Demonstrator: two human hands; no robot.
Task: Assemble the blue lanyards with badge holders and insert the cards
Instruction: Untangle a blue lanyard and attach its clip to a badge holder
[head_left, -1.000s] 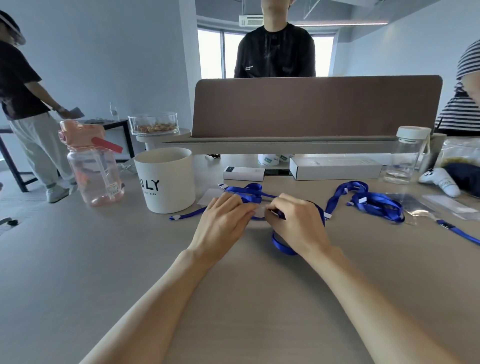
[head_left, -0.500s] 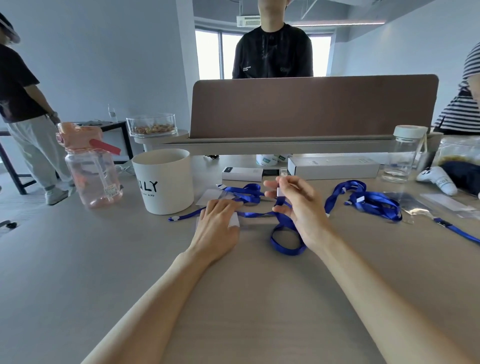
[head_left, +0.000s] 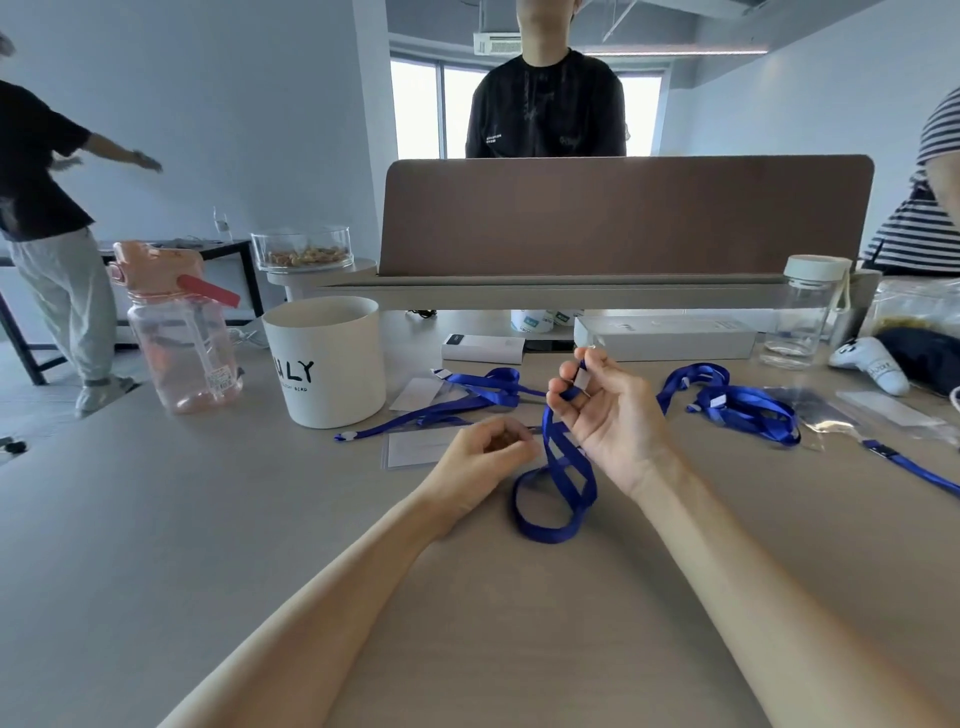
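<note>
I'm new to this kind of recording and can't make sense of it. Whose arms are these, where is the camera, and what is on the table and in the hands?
There is no machine here. A person works with bare hands, and one wide-angle camera worn on their head looks forward and down, so the arms come in from the bottom edge. The right hand pinches the end of a blue lanyard, whose loop hangs down to the table. The left hand rests with curled fingers beside a clear badge holder with a white card in it; whether it holds anything I cannot tell. Further back lie more blue lanyards. A white tub, a pink water bottle and a glass bottle stand behind those.
</note>
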